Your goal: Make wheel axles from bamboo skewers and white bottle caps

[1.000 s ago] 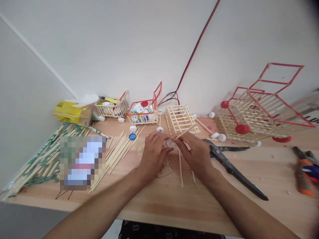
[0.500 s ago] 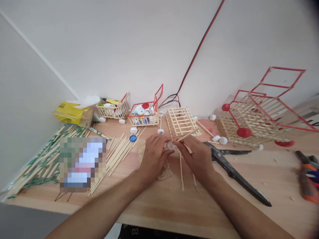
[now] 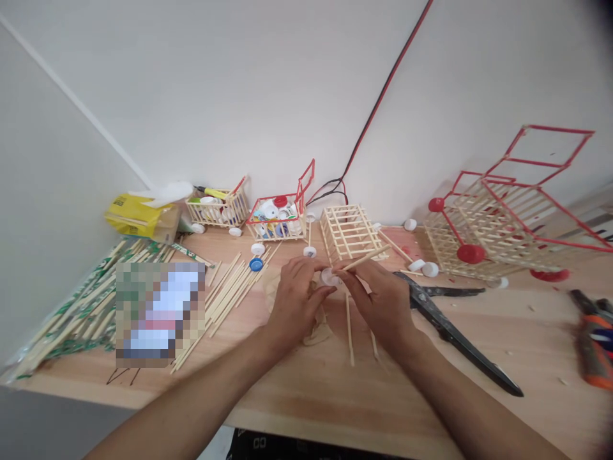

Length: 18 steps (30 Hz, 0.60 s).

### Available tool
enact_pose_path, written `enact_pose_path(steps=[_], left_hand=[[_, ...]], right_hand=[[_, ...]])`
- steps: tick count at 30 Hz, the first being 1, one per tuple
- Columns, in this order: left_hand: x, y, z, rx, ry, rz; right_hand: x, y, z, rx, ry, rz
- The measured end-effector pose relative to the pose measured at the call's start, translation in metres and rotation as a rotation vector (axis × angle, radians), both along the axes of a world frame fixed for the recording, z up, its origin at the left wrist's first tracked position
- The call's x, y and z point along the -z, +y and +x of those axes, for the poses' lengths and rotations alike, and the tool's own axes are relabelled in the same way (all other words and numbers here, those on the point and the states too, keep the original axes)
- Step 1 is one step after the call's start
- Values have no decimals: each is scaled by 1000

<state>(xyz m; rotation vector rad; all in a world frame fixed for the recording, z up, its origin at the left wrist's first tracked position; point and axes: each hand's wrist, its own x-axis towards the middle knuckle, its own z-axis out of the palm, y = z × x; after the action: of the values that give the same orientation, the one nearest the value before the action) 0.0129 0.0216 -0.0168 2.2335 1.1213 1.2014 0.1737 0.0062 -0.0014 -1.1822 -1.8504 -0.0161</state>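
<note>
Between the thumb and fingers of my left hand (image 3: 297, 295) is a whitish bottle cap (image 3: 328, 277). My right hand (image 3: 383, 299) is closed on a thin wooden stick (image 3: 363, 257), which slants up to the right. The stick's lower end meets the cap's right side; whether it goes into the cap I cannot tell. Just behind both hands lies a slatted stick basket (image 3: 353, 231). Below them, a loose stick (image 3: 349, 329) rests on the wooden table (image 3: 306, 390).
Black shears (image 3: 453, 335) lie right of my hands, with orange-handled pliers (image 3: 594, 345) farther right. A large red-trimmed stick cart (image 3: 507, 217) stands behind. Smaller carts (image 3: 276, 220) line the wall. Loose sticks (image 3: 227, 297), a blue cap (image 3: 256, 264) and packaged chopsticks (image 3: 81, 313) lie leftward.
Both hands stay almost in place, still holding the cap and the stick together. The cap shows slightly more between the fingers, and the whole view has shifted a little.
</note>
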Motion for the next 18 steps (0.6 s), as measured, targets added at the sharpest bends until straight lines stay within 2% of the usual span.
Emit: enact_pose_path(steps=[18], left_hand=[[1, 0, -1, -2, 58, 81]], right_hand=[[-1, -2, -1, -10, -28, -17]])
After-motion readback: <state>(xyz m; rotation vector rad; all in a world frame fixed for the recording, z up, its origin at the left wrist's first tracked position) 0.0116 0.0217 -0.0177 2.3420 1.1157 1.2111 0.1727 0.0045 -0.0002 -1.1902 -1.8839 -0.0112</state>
